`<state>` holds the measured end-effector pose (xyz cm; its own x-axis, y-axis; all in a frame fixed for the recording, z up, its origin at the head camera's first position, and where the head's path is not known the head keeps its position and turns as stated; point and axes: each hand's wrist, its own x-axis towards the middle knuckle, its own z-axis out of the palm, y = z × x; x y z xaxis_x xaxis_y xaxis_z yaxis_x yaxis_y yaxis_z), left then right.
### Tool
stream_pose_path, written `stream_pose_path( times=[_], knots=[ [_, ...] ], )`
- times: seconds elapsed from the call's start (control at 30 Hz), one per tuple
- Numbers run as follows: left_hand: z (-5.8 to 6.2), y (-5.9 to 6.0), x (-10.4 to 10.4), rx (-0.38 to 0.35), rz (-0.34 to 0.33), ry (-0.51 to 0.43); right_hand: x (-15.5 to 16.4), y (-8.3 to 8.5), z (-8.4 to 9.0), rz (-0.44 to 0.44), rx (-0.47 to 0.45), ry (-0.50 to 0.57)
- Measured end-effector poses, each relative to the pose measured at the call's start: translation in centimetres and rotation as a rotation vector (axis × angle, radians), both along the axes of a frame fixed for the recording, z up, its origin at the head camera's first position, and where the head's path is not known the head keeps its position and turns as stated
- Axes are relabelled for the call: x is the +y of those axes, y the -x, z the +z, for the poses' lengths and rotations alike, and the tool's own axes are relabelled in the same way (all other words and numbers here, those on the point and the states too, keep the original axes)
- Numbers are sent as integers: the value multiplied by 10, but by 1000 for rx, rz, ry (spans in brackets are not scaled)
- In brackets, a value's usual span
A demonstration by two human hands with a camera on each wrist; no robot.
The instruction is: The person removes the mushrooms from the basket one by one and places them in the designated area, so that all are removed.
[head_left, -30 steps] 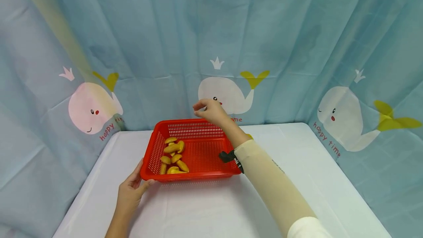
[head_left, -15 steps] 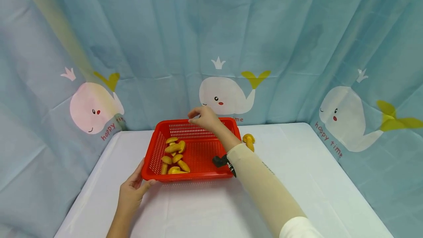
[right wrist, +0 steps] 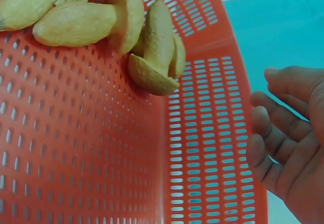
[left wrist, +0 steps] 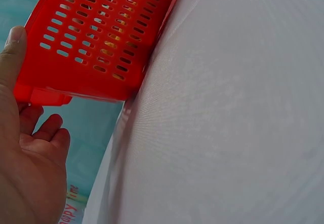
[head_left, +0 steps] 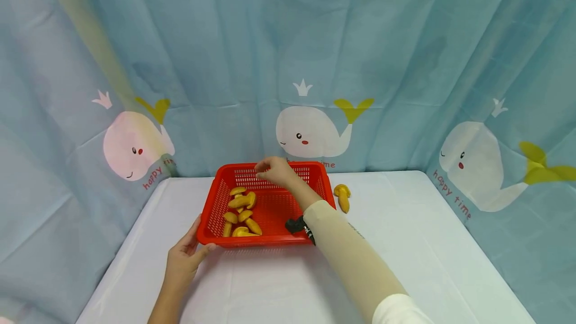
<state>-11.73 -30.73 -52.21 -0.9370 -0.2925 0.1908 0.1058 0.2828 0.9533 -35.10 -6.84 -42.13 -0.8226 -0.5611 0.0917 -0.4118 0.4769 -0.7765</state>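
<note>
A red plastic basket [head_left: 265, 241] with slotted walls stands on the white table. My left hand [head_left: 181, 261] grips its near left corner; in the left wrist view the thumb [left wrist: 16, 39] lies on the rim and curled fingers reach beneath it. Several yellow-brown mushrooms [head_left: 240, 201] lie along the basket's left side. Over the back rim hovers my right hand [head_left: 276, 171], its fingers loosely bent around nothing. In the right wrist view those fingertips [right wrist: 259, 115] overlap the basket's rim, apart from the mushrooms [right wrist: 157, 57].
One more mushroom [head_left: 342, 198] lies on the white table [head_left: 405, 224], just right of the basket. A blue curtain [head_left: 234, 129] with whale prints hangs behind the table and along both sides. A black device [head_left: 297, 225] is strapped at the right wrist.
My right hand has come down toward the basket's back rim and slightly left. The mushroom right of the basket, mostly covered by that arm before, now shows fully. The left hand keeps its grip.
</note>
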Motion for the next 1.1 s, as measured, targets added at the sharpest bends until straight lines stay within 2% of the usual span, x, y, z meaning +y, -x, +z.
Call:
stream_pose_path(
  times=[0.27,0.57,0.9,1.1],
  knots=[
    [0,1,1,-2,4,7,-9,6,-13,33,-17,-50],
    [1,-1,0,0,-3,8,-14,10,-28,69,-32,-174],
    [0,0,-3,13,-5,-2,-16,15,-40,79,-137,-204],
    [0,-1,-1,4,-6,0,-15,18,-47,92,-155,-199]
  ],
)
